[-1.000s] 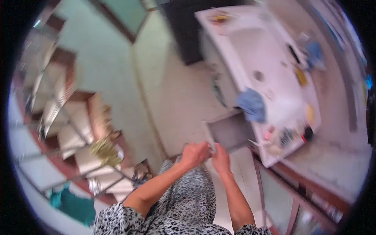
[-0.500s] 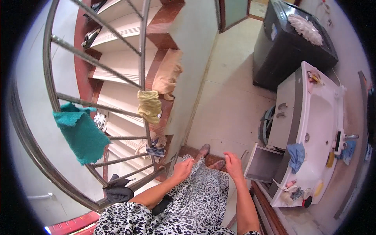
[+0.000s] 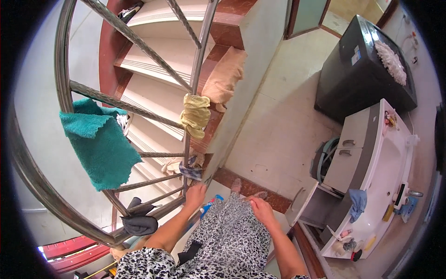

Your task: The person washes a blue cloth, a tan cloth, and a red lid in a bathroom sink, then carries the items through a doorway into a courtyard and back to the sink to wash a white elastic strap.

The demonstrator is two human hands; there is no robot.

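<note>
My left hand (image 3: pixel 196 195) is raised beside the lower end of the metal stair railing (image 3: pixel 160 202). Its fingers look loosely curled, with nothing visible in them. A blue item with a little red (image 3: pixel 213 203), too covered to name, shows just right of that hand. In front of the black-and-white patterned dress (image 3: pixel 227 237), my right hand (image 3: pixel 262 210) hangs loosely open and empty, close to the cloth. A checked blue cloth (image 3: pixel 191 174) is on the railing just beyond my left hand. My feet (image 3: pixel 237 185) stand by a reddish-brown floor strip.
A teal towel (image 3: pixel 100 149), yellow cloth (image 3: pixel 195 116) and dark item (image 3: pixel 140 221) hang on the railing, beside stairs (image 3: pixel 151 95). At right, a white sink (image 3: pixel 378 186) tops a cabinet with a pulled-out drawer (image 3: pixel 302 202). Beyond stands a black washing machine (image 3: pixel 357 69).
My left hand has moved left toward the railing, and my right hand has lowered and come inward. The view has shifted, and the blue item has come into sight.
</note>
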